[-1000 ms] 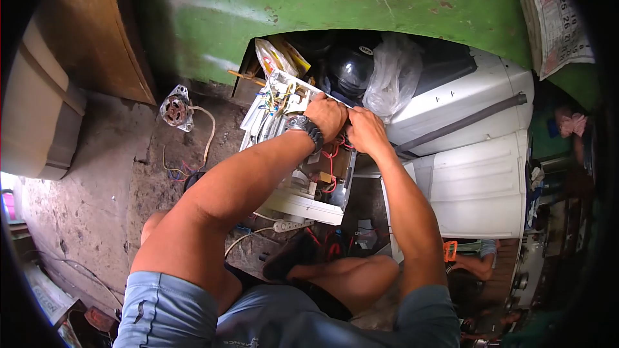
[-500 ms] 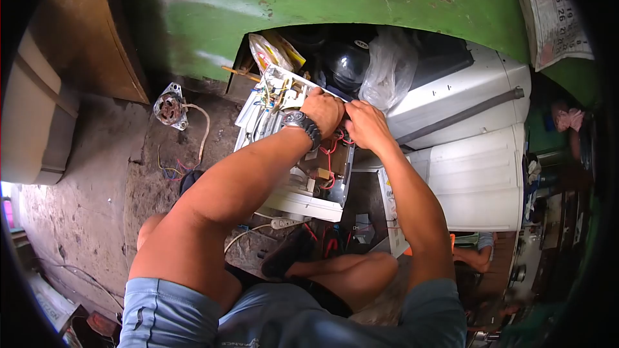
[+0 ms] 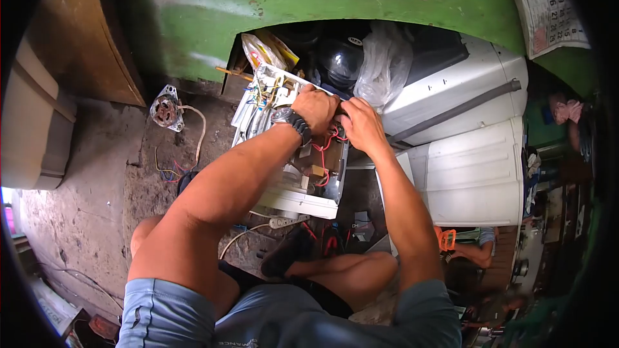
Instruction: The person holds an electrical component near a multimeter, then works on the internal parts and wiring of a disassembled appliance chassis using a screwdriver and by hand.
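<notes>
A white appliance housing (image 3: 303, 207) lies with its inside up, showing circuit parts, red wires (image 3: 325, 166) and several thin coloured wires (image 3: 261, 95). My left hand (image 3: 315, 109), with a watch (image 3: 291, 118) on its wrist, is curled over the housing's far right part. Close beside it, my right hand (image 3: 360, 125) is bent with its fingertips drawn together at the same edge. The fingers of both hands are closed, and whatever they pinch is hidden beneath them.
A motor (image 3: 166, 110) with a pale cable sits on the floor at left. A power strip (image 3: 288, 221) lies before the housing. Behind are a black helmet (image 3: 340, 61) and a plastic bag (image 3: 387, 67). A large white machine body (image 3: 474, 171) stands at right, near another person's arm (image 3: 475, 254).
The view has shifted slightly, so most things sit a little further left and up. Both hands stay together at the housing's edge, with only small finger movement.
</notes>
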Available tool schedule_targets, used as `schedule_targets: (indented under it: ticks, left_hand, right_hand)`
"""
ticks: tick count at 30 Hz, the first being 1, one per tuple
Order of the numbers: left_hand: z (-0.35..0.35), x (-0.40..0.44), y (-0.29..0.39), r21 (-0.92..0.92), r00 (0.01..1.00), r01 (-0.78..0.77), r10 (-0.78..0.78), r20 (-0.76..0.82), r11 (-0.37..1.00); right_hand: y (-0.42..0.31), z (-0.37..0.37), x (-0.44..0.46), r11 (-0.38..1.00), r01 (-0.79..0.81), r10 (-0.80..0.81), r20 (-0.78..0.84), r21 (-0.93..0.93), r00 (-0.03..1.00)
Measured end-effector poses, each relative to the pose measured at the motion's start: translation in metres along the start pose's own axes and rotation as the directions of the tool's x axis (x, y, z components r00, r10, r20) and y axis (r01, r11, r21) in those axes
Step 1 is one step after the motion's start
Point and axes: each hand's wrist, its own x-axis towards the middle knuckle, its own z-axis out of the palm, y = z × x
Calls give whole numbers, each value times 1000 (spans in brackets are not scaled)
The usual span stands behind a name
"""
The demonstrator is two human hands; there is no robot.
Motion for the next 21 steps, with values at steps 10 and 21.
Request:
schedule_targets:
  ticks: [10,21]
  left_hand:
    - [0,-2,3,-10,997,-11,10,-76,1000]
    - [-1,0,3,31,999,-37,38,-26,999]
  right_hand:
    - [11,-13,-17,792,-397,375,144,463,916]
    - [-17,13,-10,951,-300,304,-47,77,951]
